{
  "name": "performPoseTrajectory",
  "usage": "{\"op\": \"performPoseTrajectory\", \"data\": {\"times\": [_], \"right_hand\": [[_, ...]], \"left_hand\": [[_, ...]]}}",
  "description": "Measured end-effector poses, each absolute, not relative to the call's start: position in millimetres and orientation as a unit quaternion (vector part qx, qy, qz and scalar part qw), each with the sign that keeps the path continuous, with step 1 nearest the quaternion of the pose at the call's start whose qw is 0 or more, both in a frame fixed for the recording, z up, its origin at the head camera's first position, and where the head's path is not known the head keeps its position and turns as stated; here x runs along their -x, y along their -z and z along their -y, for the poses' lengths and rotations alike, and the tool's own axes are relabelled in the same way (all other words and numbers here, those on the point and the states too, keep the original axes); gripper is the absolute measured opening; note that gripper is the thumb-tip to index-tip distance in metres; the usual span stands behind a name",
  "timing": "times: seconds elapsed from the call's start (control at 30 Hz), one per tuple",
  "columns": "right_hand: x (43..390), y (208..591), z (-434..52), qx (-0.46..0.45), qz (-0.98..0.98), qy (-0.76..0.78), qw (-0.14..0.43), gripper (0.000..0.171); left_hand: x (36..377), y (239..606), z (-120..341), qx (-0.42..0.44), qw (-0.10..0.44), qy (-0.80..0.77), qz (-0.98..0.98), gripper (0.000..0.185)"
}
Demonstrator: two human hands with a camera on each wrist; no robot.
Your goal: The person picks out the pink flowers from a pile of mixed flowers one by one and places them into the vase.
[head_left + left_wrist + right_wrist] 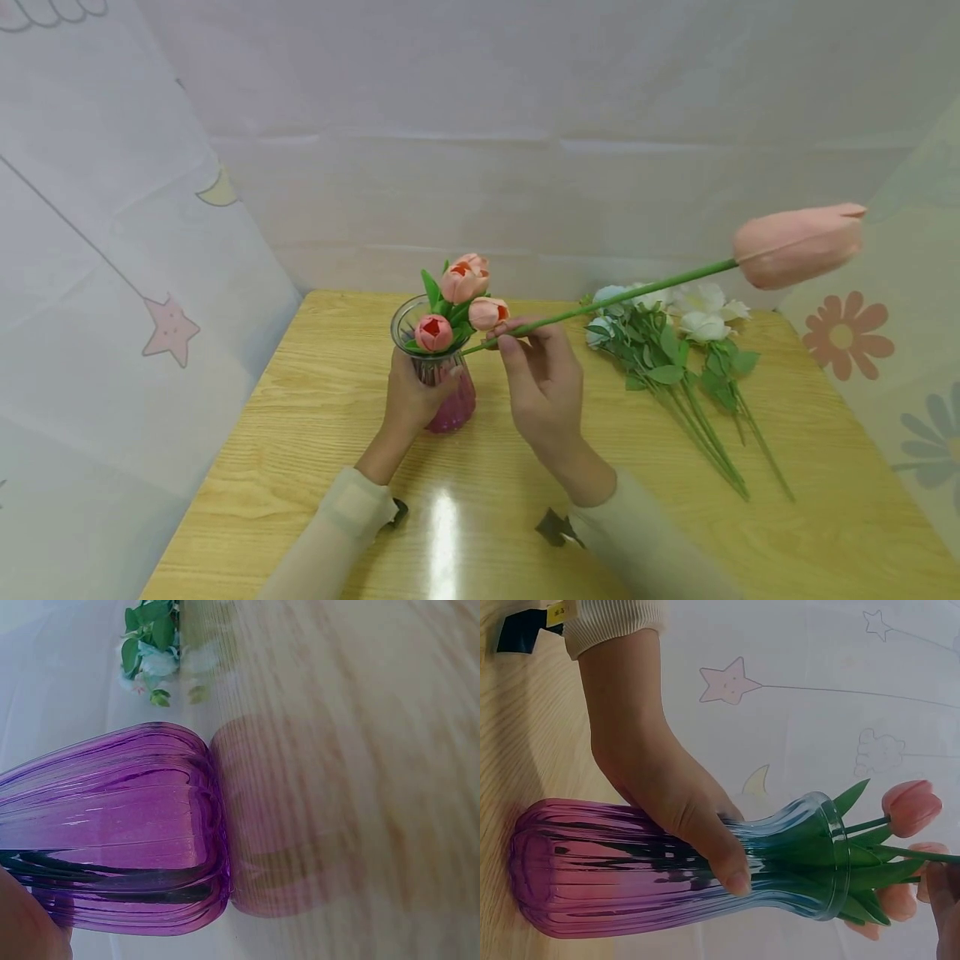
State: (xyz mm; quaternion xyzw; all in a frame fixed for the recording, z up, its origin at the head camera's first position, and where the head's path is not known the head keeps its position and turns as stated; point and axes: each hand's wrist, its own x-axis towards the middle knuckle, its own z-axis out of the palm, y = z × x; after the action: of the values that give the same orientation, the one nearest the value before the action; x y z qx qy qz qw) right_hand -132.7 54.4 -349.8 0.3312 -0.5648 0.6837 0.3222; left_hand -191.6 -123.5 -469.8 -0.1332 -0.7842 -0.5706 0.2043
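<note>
A ribbed glass vase [444, 392], clear at the neck and purple at the base, stands on the wooden table [315, 433]. It holds three pink tulips [463, 282] with green leaves. My left hand [414, 398] grips the vase around its neck, thumb in front; the right wrist view shows that left hand [682, 802] wrapped round the vase [592, 877]. My right hand [517, 335] pinches the green stem of a fourth, long pink tulip [798, 243]. The stem slants down to the left, its lower end at the vase mouth. In the left wrist view the vase's purple base [127, 832] fills the view.
A bunch of white and pale blue flowers [667, 329] with long green stems lies on the table to the right, also seen as flowers [154, 645] in the left wrist view. Printed fabric walls [112, 292] close in the table on the left, back and right.
</note>
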Motion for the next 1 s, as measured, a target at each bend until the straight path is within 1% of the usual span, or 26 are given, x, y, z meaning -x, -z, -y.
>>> {"op": "performPoseTrajectory", "data": {"times": [0.23,0.4,0.8,1.0], "right_hand": [[138,346,-50,-0.316,0.581,-0.668,0.341,0.016],[142,346,-49,-0.296,0.610,-0.652,0.340,0.013],[150,350,-42,-0.277,0.660,-0.613,0.335,0.013],[154,356,-37,-0.273,0.684,-0.578,0.352,0.019]], "left_hand": [[192,470,124,0.132,0.200,0.574,0.783,0.083],[193,469,123,0.127,0.189,0.583,0.780,0.084],[191,469,123,0.122,0.181,0.584,0.782,0.084],[190,469,124,0.131,0.194,0.574,0.785,0.082]]}}
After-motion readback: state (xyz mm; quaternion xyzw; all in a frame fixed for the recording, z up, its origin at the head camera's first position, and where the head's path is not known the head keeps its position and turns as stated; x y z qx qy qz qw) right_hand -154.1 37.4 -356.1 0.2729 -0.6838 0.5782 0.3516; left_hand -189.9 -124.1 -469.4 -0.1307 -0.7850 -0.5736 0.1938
